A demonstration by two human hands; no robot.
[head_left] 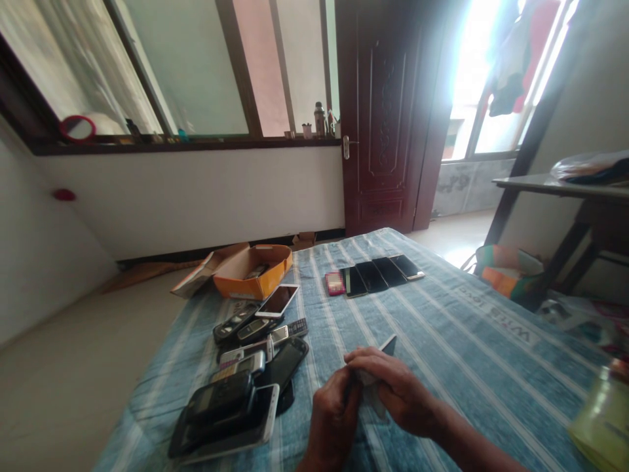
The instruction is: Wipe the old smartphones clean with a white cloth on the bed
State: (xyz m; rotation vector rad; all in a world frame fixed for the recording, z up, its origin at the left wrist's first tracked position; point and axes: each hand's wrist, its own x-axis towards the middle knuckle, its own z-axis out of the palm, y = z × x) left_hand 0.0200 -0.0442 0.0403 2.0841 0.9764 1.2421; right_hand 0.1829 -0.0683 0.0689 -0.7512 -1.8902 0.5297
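Note:
A phone with a pale edge [390,345] is held low over the bed's near side, mostly hidden by my hands; one corner sticks out beyond the fingers. My right hand [393,387] lies across it with fingers bent together. My left hand [337,403] is closed at its near left end, knuckles up. Something thin and pale, perhaps a cloth, shows under my right palm, too blurred to name. Left of my hands lies a heap of old phones [287,360], some with keypads. Farther off, several dark-screened phones [373,274] lie in a row beside a small pink-red item [335,283].
An open orange box [253,278] stands at the bed's far left edge, something dark inside. Blue striped cloth [457,347] covers the bed. A yellowish bottle [602,416] is at the right edge. Beyond are a dark red door [378,118] and a side table [535,187].

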